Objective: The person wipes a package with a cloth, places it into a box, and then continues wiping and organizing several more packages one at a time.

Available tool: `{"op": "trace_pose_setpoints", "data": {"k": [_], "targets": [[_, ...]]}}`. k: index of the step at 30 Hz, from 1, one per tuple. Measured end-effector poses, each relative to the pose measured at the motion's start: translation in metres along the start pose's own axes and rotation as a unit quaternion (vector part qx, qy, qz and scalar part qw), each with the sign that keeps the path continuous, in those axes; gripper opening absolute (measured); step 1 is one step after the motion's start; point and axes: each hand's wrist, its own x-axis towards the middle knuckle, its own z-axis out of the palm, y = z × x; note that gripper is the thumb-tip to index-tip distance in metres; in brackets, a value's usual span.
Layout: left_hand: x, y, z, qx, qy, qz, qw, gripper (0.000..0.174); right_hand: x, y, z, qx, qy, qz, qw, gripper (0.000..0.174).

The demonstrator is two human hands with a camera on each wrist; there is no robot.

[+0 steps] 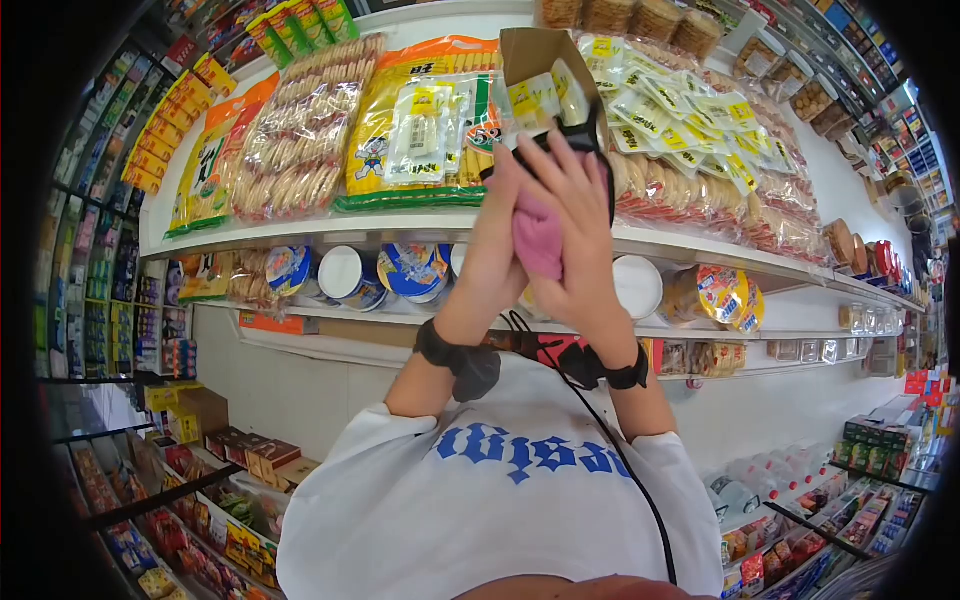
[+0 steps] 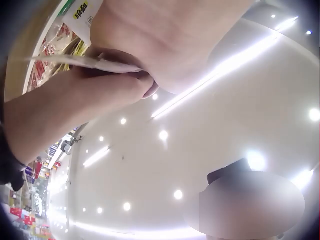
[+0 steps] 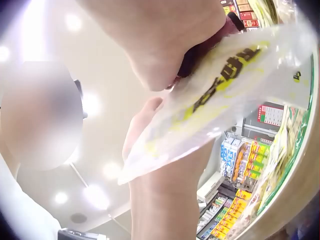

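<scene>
A clear packet (image 3: 220, 90) with black and yellow print is between the two hands; its thin edge (image 2: 107, 65) shows in the left wrist view. The left hand (image 1: 497, 225) and right hand (image 1: 582, 235) are close together in front of the upper shelf, fingers pointing up, and both hold the packet. Something pink (image 1: 538, 238) shows between the palms; what it is I cannot tell. Behind the fingertips stands a cardboard box (image 1: 530, 60) holding similar packets, with a black object (image 1: 580, 132) at its front. Fingers hide part of both.
More white-and-yellow packets (image 1: 665, 115) lie right of the box on bagged goods. Large yellow bags (image 1: 375, 165) and bagged round crackers (image 1: 300, 150) lie left. Tubs (image 1: 352, 278) stand on the shelf below. A black cable (image 1: 625, 455) hangs over the white shirt (image 1: 500, 520).
</scene>
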Motion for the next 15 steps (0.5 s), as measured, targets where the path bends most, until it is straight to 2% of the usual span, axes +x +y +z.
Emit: {"op": "trace_pose_setpoints", "data": {"k": [3, 4, 7, 8, 10, 12, 13, 15], "targets": [[0.012, 0.024, 0.005, -0.005, 0.051, 0.061, 0.997, 0.063, -0.016, -0.011, 0.013, 0.01, -0.021, 0.006, 1.0, 0.058], [0.016, 0.03, 0.004, -0.061, 0.044, 0.05, 0.996, 0.054, -0.022, -0.011, 0.015, 0.023, -0.027, 0.006, 0.999, 0.059], [0.02, 0.037, -0.001, -0.021, 0.001, 0.112, 0.993, 0.055, -0.034, -0.009, 0.014, 0.057, -0.047, -0.006, 0.997, 0.061], [0.023, 0.035, -0.004, -0.017, 0.019, 0.116, 0.993, 0.047, -0.033, -0.005, 0.008, 0.031, -0.07, 0.002, 0.997, 0.049], [0.023, 0.029, -0.002, -0.071, -0.01, 0.112, 0.991, 0.052, -0.033, 0.008, 0.014, 0.154, 0.1, 0.094, 0.979, 0.04], [0.022, 0.027, 0.004, -0.077, -0.025, 0.126, 0.989, 0.055, -0.056, 0.031, 0.021, 0.25, 0.178, 0.212, 0.928, 0.033], [0.021, 0.027, 0.006, -0.044, -0.016, 0.144, 0.988, 0.055, -0.084, 0.055, 0.023, 0.287, 0.172, 0.286, 0.898, 0.03], [0.021, 0.028, 0.007, 0.024, 0.003, 0.182, 0.983, 0.055, -0.088, 0.054, 0.018, 0.37, 0.125, 0.374, 0.841, 0.029]]}}
